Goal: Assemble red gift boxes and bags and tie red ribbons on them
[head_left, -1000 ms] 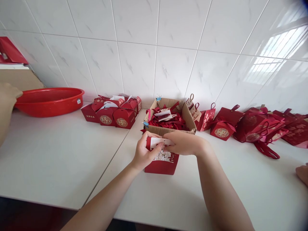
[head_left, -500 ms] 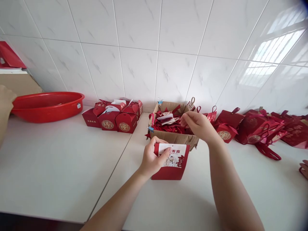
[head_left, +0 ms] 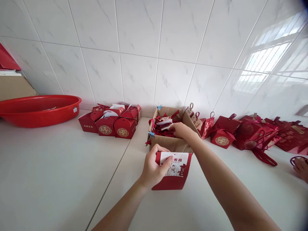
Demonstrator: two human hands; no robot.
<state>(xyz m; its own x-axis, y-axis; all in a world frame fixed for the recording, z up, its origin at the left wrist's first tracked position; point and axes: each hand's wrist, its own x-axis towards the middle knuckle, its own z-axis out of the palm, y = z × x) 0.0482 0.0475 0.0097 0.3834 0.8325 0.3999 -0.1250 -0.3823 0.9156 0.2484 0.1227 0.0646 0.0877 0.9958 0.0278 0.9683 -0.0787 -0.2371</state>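
My left hand is closed on a red gift bag, thumb across its white printed panel with a drawn couple and red characters. The bag stands in front of an open cardboard box. My right hand reaches down into this box, fingers curled among dark red ribbons and small white cards. Its fingertips are hidden, so what they pinch cannot be made out. Blue binder clips sit on the box's left edge.
Left of the box stand several red gift boxes with gold characters, then a red plastic basin. Along the wall at right are more red gift boxes and bags with ribbon handles. Another person's hand holds a dark red loop at the right edge.
My right hand has gone down and left, deeper into the cardboard box. My left hand keeps its hold on the gift bag. The view has shifted slightly.
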